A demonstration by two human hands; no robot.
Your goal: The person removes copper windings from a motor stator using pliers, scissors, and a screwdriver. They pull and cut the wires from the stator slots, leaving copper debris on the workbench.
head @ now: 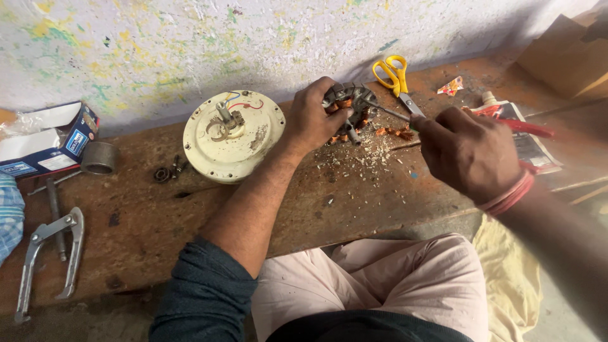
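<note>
My left hand (315, 117) grips a round metal motor stator (352, 101) with orange copper windings, tilted up on the wooden bench (190, 221). My right hand (465, 149) holds a thin metal tool (387, 112) with a red handle (529, 128). The tool's tip reaches into the stator from the right. Bits of copper wire and pale scraps (373, 152) lie under and beside the stator.
A cream round fan motor cover (233, 134) with wires lies left of the stator. Yellow-handled scissors (396, 76) sit behind. A metal puller (47, 253), a steel ring (99, 158), small bearings (166, 173) and a blue-and-white box (44, 142) are at the left. A cardboard box (567, 57) stands far right.
</note>
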